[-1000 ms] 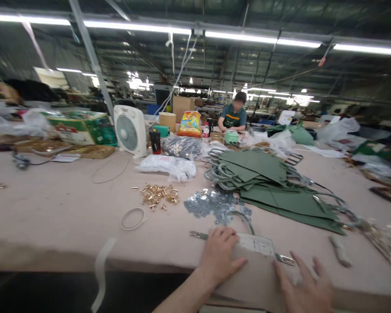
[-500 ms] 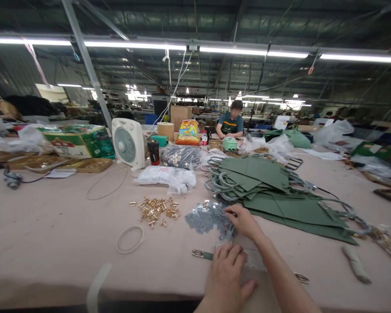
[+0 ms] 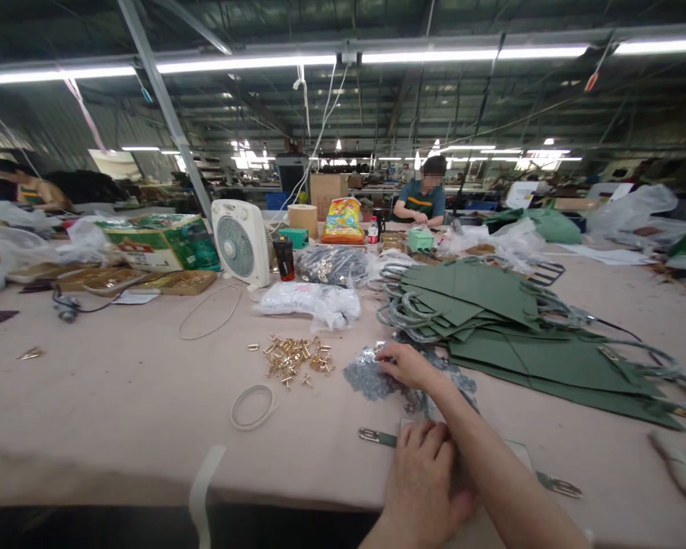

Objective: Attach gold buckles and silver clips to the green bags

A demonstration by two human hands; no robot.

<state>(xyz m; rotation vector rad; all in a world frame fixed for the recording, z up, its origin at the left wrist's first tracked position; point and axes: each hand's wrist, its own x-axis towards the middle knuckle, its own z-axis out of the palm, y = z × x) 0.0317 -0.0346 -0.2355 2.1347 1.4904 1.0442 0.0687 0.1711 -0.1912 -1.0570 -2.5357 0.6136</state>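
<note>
My left hand lies flat, fingers stretched out, over a green strap and a pale flat piece at the front of the table. The strap's metal end sticks out to the left. Another metal end shows to the right, beyond my forearm. Farther forward, my right hand reaches into a pile of small silvery-grey pieces, its fingertips pinched together. What lies between those fingertips is too small to make out. A heap of gold-coloured metal fittings lies left of that pile.
Green panels with wrapped handles are stacked at the right. A fan, a black cup and a white plastic bag stand behind. A tape ring lies front left. A co-worker sits across the table.
My right hand has shifted left, deeper over the silvery pile. My left hand stays on the strap. The camera view has turned a little to the left.
</note>
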